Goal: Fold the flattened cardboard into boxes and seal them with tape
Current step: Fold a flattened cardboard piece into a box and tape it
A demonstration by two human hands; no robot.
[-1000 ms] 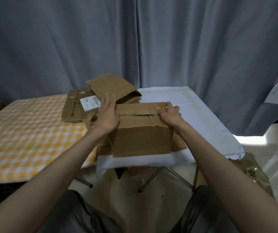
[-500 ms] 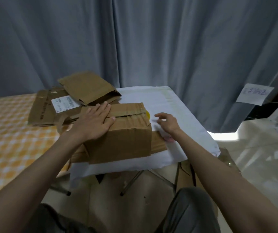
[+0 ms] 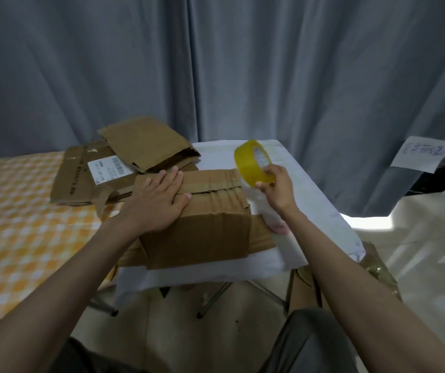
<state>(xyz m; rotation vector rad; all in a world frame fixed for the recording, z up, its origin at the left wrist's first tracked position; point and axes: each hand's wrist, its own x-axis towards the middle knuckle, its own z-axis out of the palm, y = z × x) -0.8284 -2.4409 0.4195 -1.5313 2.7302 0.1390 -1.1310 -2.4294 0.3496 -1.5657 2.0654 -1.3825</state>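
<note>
Grey curtains hang behind our worktop [image 3: 296,184], where the fingers [image 3: 171,175] of our left hand [image 3: 156,200] lie flat and straight on the folded box [image 3: 210,219], pinning its top flaps closed. Our right hand [image 3: 276,188] grips the yellow tape roll [image 3: 253,162] just above the box's right edge. We judge folding done and the seam not yet taped, while more flattened cardboard [image 3: 124,168] waits behind.

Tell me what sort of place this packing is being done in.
Probably a makeshift packing corner in a home or small workroom: a grey curtain as backdrop, a folding table under white cloth beside a checkered tablecloth, and flattened cardboard stacked for boxing.
</note>
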